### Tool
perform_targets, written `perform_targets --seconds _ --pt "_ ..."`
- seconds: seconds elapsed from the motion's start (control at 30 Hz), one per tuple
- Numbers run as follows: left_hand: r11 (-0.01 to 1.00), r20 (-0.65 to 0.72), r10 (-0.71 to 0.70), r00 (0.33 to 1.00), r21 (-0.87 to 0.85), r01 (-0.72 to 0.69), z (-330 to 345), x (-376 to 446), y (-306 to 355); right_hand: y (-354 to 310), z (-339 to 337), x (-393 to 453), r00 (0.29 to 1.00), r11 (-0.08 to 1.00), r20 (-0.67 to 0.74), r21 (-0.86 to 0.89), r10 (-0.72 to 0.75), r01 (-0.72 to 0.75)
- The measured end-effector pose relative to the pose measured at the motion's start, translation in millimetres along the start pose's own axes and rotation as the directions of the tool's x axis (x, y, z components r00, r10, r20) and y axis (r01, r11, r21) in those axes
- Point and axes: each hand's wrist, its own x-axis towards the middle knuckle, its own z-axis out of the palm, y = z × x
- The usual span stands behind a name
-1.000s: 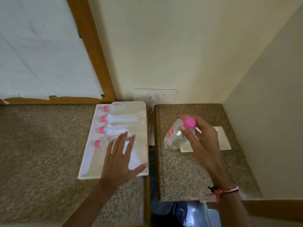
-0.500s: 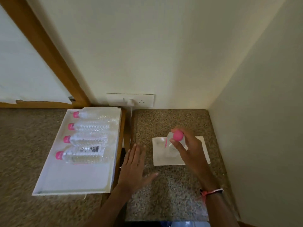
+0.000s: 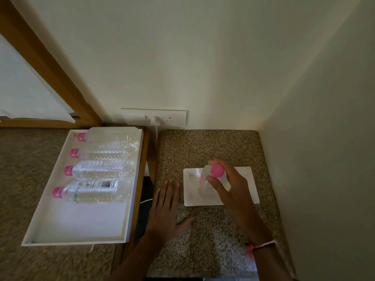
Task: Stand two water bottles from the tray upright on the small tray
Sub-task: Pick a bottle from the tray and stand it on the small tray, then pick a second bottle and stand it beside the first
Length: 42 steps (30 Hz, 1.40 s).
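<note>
A: Where is the bottle that the person carries?

B: The right hand (image 3: 229, 191) grips a clear water bottle (image 3: 207, 179) just under its pink cap (image 3: 217, 169), with the fingers wrapped round the neck. The bottle stands about upright over the small tray (image 3: 246, 180), near its left half. Whether its base touches the tray cannot be told, since the view looks almost straight down on the cap.

A: And the other hand?

B: The left hand (image 3: 165, 207) is spread flat, fingers apart, holding nothing. It lies over the speckled stone counter (image 3: 207, 149), just left of the small tray.

A: What about the rest of the bottles?

B: Four bottles lie on their sides in the large white tray (image 3: 77, 230) on the left counter, side by side in a row, pink caps pointing left. The nearest bottle (image 3: 91, 191) shows a printed label. The front part of that tray is bare.

A: Anything behind?

B: A white socket plate (image 3: 158, 116) sits on the wall above the gap between the two counters.
</note>
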Motion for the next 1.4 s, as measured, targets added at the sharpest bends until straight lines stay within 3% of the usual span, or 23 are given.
perform_targets --seconds 0.33,0.67,0.9,1.1,1.27,1.33,1.4 --pt "0.997 0.054 0.001 0.999 0.078 -0.005 -21 -2 6 -7 2 3 1.0 1.0 0.015 -0.015 -0.021 0.021" --pt "0.984 -0.129 0.171 0.977 0.067 -0.163 -97 -27 -13 -45 -1 -5 0.994 0.961 -0.09 -0.276 -0.059 0.032" --pt "0.982 -0.289 0.187 0.939 0.067 -0.175 -162 -77 -79 -103 51 -14 0.976 0.922 -0.145 -0.374 -0.163 0.098" --pt "0.996 -0.296 0.054 0.954 0.08 -0.032 -195 -125 -176 -125 154 -17 0.992 0.918 0.03 -0.376 -0.123 0.125" --pt "0.992 -0.248 -0.047 0.968 0.106 0.075 -198 -164 -257 -151 267 -7 0.932 0.911 0.347 -0.343 -0.102 0.228" --pt "0.984 -0.226 -0.09 0.97 0.131 0.122 -195 -178 -283 -161 307 3 0.897 0.836 0.435 -0.46 -0.081 0.299" --pt "0.981 -0.227 -0.126 0.966 0.117 0.156 -190 -191 -304 -167 334 12 0.864 0.663 0.5 -0.63 -0.05 0.403"
